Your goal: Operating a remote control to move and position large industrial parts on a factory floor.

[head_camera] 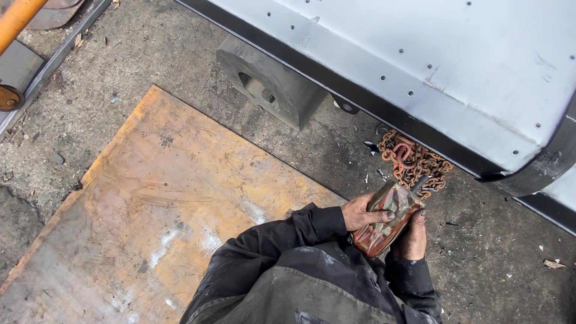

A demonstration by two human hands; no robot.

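While the camera is looking straight down, these lines are placing everything against the rusty steel plate [156,204] lying on the ground.

Grey panel: the big riveted metal body [432,66] with a black lower edge is standing beyond the plate's far right corner, well apart from it.
Concrete block: a grey block [267,90] with a hole is sitting just past the plate's far edge, under the panel's edge.
Chain heap: a pile of rusty chain [417,162] is lying to the right of the plate, against the panel's black edge.
Hoist body: the worn reddish chain hoist [384,219] is being held just off the plate's right edge, with the chain heap just beyond its far end.
Left hand: the left hand [363,213] is clamping the hoist's near side, fingers wrapping over it.
Right hand: the right hand [413,237] is gripping the hoist's far side, fingers closed on it.
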